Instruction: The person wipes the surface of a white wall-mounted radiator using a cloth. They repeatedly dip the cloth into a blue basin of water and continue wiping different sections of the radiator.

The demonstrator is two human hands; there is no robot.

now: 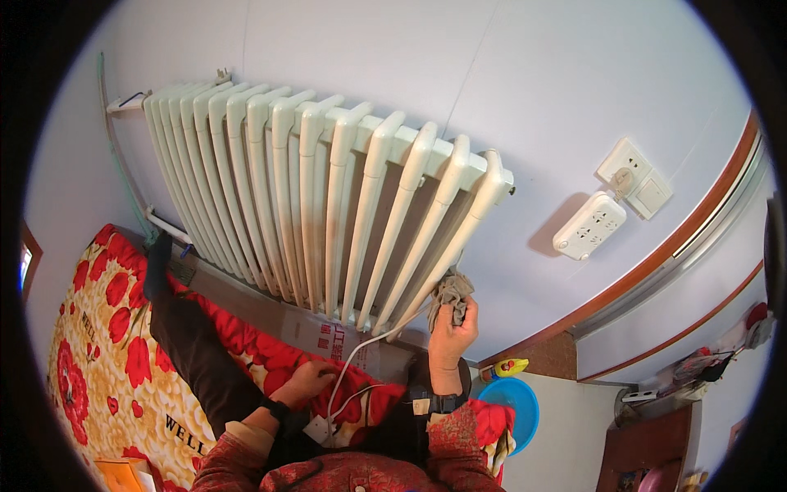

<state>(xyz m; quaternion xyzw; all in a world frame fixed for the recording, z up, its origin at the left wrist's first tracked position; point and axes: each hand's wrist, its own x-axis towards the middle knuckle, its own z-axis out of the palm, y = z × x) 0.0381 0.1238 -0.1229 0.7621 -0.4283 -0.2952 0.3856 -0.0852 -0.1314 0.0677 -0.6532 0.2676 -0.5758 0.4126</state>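
Observation:
A crumpled grey cloth (454, 294) is gripped in my right hand (454, 335), against or close to the lower end of the nearest column of a white radiator (344, 178). The radiator hangs along the wall, and several of its middle columns show brownish stains. Past the cloth runs a white cable (363, 344), which curves down to a white plug or adapter (320, 428) by my lap. My left hand (312, 381) rests on the red floral bedcover (138, 363), fingers loosely bent; no object shows in it.
A white power strip (589, 226) hangs beside a wall socket (626, 165) on the right. Below stand a blue basin (519, 415) and a yellow bottle (511, 367). A plastic sheet with red writing (332, 339) lies under the radiator. An orange box (126, 475) sits at lower left.

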